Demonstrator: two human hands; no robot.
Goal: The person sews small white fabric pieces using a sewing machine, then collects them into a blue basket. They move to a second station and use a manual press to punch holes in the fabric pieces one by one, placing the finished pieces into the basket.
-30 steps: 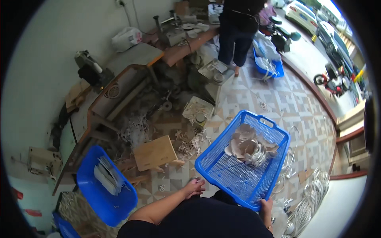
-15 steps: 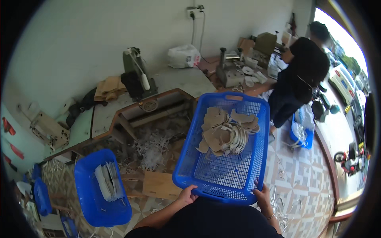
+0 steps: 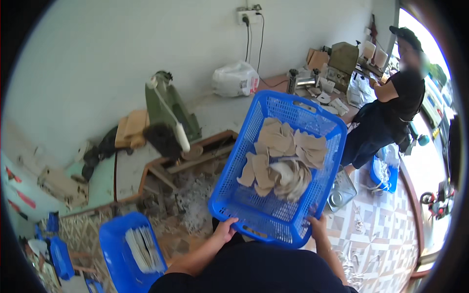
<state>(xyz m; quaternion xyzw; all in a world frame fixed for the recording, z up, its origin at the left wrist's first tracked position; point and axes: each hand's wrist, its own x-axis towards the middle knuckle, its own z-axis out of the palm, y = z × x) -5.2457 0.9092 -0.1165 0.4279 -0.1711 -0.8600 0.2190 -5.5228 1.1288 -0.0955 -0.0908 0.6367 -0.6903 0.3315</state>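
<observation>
A blue plastic basket [image 3: 256,217] with perforated walls is held in front of me, its far end tilted a little to the right. In it lie several flat tan cut pieces [image 3: 276,136], leather-like, beside a blurred bunch of curved cream pieces [image 3: 293,183]. My left hand [image 3: 226,228] closes round the rim at the near left corner. At the near right corner, my right hand [image 3: 317,226] grips the rim; some of its fingers are hidden behind the wall.
A worktable [image 3: 215,110] with a green machine [image 3: 171,105] runs along the wall. A co-worker in black [image 3: 391,112] stands at the far right. On the tiled floor are a blue tub [image 3: 110,244] of stacked pale pieces, scraps [image 3: 195,200] and a clear bin [image 3: 342,190].
The basket has shifted up and to the right in view. The pieces in it have slid about and spread. The co-worker is more upright, and the view has turned a little.
</observation>
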